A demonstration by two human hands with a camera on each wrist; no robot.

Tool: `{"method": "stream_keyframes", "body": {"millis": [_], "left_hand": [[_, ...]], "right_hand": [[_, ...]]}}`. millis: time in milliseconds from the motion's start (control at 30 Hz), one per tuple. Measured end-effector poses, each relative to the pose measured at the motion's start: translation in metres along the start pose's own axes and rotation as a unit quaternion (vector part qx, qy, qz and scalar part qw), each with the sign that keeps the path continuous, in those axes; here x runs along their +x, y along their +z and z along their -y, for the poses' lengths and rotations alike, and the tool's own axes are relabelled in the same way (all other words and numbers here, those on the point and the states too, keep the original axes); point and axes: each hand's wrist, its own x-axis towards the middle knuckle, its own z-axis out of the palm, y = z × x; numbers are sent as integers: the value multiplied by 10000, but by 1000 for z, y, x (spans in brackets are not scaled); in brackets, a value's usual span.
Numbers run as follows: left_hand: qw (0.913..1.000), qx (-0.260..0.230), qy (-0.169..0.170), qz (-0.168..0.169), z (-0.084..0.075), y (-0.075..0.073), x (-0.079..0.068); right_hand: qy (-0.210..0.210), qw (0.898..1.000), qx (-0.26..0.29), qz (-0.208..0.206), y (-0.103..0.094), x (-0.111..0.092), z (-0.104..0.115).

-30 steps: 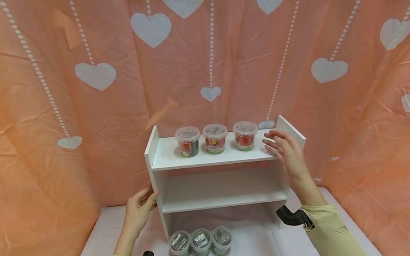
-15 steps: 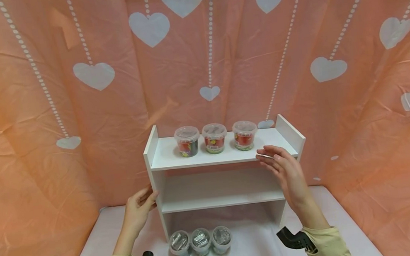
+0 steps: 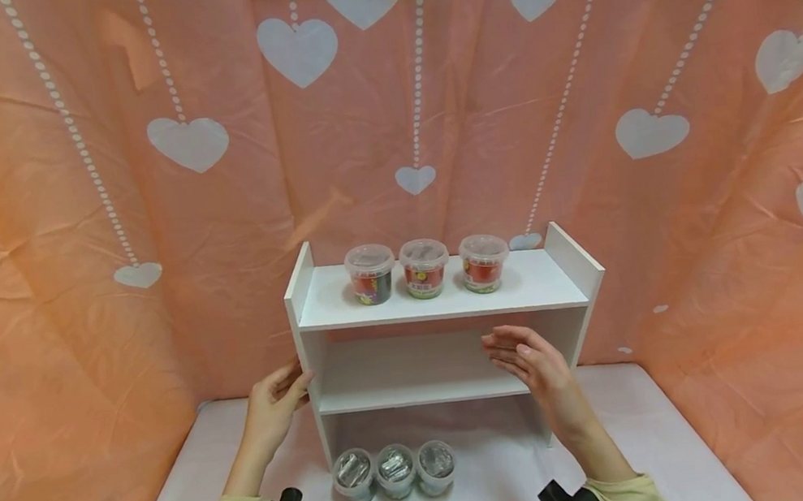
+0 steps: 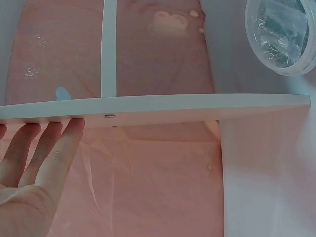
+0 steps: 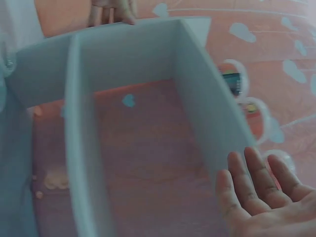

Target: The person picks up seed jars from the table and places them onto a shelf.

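A white shelf unit (image 3: pixel 407 305) with two visible boards stands on the table. Against the outside of its left side panel, my left hand (image 3: pixel 274 404) rests its fingertips, the fingers (image 4: pixel 59 153) extended in the left wrist view. My right hand (image 3: pixel 537 371) is held in front of the middle board, fingers loosely extended and nothing in them. Along the top board stand three clear lidded tubs with red labels: a left tub (image 3: pixel 371 275), a middle tub (image 3: pixel 424 269) and a right tub (image 3: pixel 482 264).
By the unit's lower left front, three lidded tubs with silvery contents (image 3: pixel 395 470) stand in a row on the white-covered table (image 3: pixel 493 494). An orange cloth (image 3: pixel 222 220) printed with hearts hangs behind and on both sides.
My right hand has come down and to the left, from the right end of the top board to before the middle board. My left hand stays at the side panel.
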Motion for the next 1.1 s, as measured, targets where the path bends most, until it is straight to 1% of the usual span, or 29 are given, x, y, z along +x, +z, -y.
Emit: {"method": "stream_keyframes", "body": {"millis": [167,233,333,467,600,833,1000,1100], "left_hand": [[10000,-11,-6,-2,1,0,2],[10000,-38,-22,-12,2,0,2],[10000,-29,-9,-15,2,0,3],[10000,-35,16,11,3,1,2],[10000,-41,-12,-2,2,1,1],[9999,-75,-79,-6,-2,1,0],[9999,-72,-94,26,-2,0,0],[9999,-57,-100,25,-1,0,1]], "right_hand": [[168,9996,54,235,0,-6,-21],[231,9994,42,264,0,-10,-30],[398,9990,-44,183,2,-17,-42],[756,9971,-121,31,4,-28,-57],[1019,9948,-13,68,3,-39,-73],[1155,9926,356,96,-4,-51,-95],[1376,9897,382,115,-7,-57,-112],[1622,9862,340,63,-6,-61,-122]]}}
